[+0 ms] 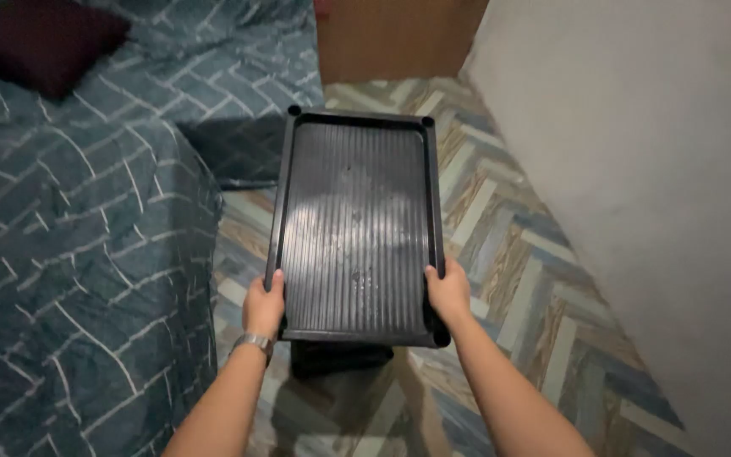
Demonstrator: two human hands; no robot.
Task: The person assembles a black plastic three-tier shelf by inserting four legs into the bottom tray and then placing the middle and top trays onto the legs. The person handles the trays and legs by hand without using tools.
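Note:
A black rectangular plastic tray (355,127) with a ribbed floor and a raised rim is held level out in front of me, above the floor. My left hand (262,306) grips its near left edge, thumb on the rim; a metal watch band is on that wrist. My right hand (448,292) grips the near right edge the same way. A dark object (332,357) shows just under the tray's near end; what it is cannot be made out.
A bed with a blue-grey patterned cover (78,254) fills the left side, with a dark red pillow (40,42) at the top left. A white wall (653,169) runs along the right. Herringbone-patterned floor (509,228) lies between, and a brown wooden panel (391,38) stands beyond.

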